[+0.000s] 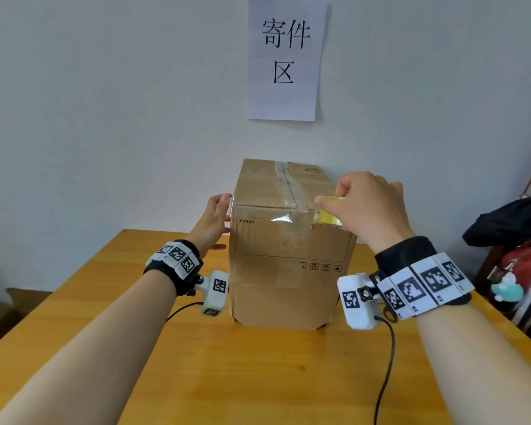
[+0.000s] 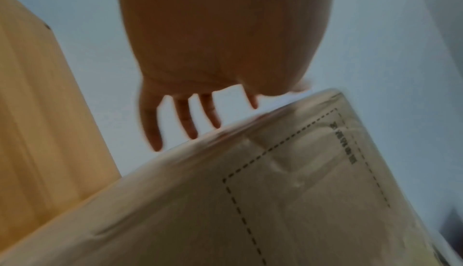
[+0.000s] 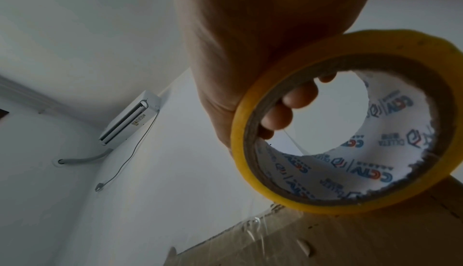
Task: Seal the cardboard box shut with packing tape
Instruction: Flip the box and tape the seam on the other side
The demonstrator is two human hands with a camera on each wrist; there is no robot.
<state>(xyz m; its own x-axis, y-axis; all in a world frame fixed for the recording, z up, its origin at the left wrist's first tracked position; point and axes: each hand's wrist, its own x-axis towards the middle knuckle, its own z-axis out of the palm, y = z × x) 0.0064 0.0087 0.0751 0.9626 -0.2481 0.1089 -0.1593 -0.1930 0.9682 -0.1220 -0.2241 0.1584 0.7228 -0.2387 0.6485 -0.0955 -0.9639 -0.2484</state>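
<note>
Right hand [image 1: 370, 207] grips the tape roll [image 1: 331, 217], mostly hidden behind its fingers; left hand [image 1: 213, 220], fingers straight, beside the cardboard box [image 1: 288, 271], contact unclear.

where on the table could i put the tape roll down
Bare wood lies on the table in front of the cardboard box, between the forearms, and left of the left hand. Right edge is crowded by dark clothing.
</note>
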